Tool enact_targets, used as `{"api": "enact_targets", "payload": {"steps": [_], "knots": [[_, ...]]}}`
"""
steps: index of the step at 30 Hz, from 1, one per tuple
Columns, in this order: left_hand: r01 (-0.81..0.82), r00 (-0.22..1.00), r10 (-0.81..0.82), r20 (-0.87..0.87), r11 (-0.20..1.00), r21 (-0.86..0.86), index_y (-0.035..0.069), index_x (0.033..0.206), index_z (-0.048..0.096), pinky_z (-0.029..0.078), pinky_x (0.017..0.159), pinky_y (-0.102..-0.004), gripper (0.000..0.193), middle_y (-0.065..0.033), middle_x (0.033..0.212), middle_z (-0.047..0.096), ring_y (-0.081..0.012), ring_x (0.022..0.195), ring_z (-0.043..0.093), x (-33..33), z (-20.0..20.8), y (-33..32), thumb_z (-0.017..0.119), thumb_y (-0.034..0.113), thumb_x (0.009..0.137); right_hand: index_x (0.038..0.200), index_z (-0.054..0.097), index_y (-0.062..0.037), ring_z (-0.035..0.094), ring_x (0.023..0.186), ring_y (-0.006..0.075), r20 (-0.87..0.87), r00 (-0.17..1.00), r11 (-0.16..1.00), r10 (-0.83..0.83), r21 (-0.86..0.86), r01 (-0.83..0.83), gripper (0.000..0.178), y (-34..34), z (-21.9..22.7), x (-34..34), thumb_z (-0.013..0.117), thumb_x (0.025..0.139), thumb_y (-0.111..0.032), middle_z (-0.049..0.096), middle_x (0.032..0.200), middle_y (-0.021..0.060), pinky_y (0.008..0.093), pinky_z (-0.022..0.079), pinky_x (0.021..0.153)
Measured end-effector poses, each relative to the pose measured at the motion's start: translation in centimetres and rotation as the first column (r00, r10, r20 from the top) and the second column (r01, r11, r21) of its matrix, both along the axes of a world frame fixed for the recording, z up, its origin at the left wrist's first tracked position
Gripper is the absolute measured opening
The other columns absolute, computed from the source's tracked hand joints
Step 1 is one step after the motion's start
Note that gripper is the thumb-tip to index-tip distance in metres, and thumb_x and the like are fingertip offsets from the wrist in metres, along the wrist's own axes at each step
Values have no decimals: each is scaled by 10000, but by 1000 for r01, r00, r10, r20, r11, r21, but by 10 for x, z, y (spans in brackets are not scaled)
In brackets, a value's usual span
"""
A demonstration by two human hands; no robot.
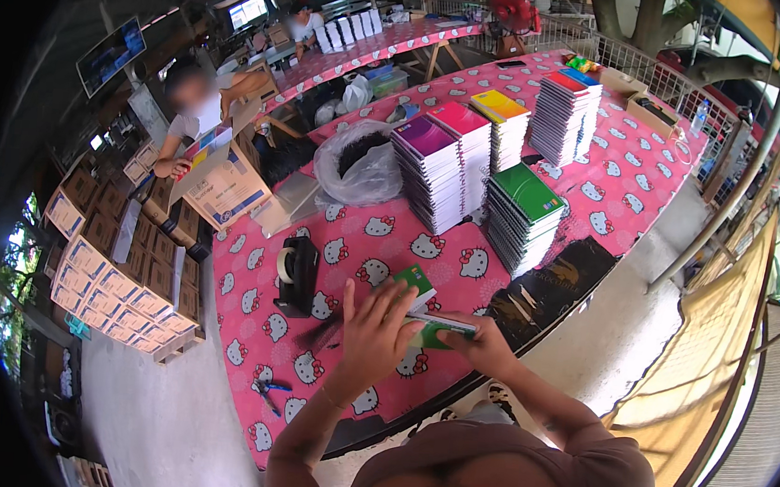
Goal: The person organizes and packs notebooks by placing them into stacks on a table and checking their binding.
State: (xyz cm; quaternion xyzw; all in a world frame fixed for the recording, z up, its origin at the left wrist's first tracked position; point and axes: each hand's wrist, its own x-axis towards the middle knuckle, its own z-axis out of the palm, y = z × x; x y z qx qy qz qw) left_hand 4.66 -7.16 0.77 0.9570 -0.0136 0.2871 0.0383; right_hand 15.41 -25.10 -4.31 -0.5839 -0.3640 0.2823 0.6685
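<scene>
A small green spiral notebook (417, 283) is in front of me at the near part of the table, partly covered by my hands. My left hand (375, 322) lies over it with the fingers stretched out. At its near right side, my right hand (484, 344) grips the notebook between thumb and fingers, near the binding. Whether it is one notebook or two lying together, I cannot tell. Beyond my right hand stands a stack of green spiral notebooks (526, 215). A black tape dispenser (298, 275) sits left of my left hand.
Farther back stand purple (427, 169), pink (470, 154), yellow (500, 124) and red (557, 119) notebook stacks. Pliers (269, 392) lie near the left edge. A plastic bag (359, 173) sits beside an open carton (227, 187), where a person (196, 108) works. Stacked cartons (121, 279) stand left.
</scene>
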Motion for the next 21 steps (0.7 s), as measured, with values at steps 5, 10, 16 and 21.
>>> {"api": "enact_targets", "payload": {"steps": [5,10,16,21], "knots": [[98,892,-248,-378,922,-375,82,1202,627,195,1151,-598,364,-81,1119,685,-259,1068,639,-4,15,28,590,346,954,1270,636,-35,625,936,78,143,983,993,117,-36,-113,333,-8,3,19,602,940,-3,722,1066,67,285,536,847],[-47,994,62,-89,986,158,-7,1329,525,148,1141,-649,612,-200,1391,527,-373,1357,442,2,17,-6,445,501,996,1247,643,-12,614,931,71,130,991,1000,15,12,-17,310,-5,13,17,628,939,-30,719,1044,66,269,520,821],[-158,986,160,-54,986,53,-102,1439,362,58,1140,-670,806,-285,1524,341,-452,1453,255,-15,-62,-33,365,572,998,1232,637,23,618,950,86,-38,999,1000,4,-5,-4,288,3,-5,1,626,947,-17,696,1025,35,277,550,808],[-119,993,119,14,990,80,-81,1410,419,24,1145,-660,707,-259,1484,427,-439,1429,325,-18,-70,-30,356,509,1026,1267,625,-9,617,914,76,-12,1000,1000,-5,-12,5,320,1,-14,8,605,947,-10,708,1012,50,277,560,799]]}}
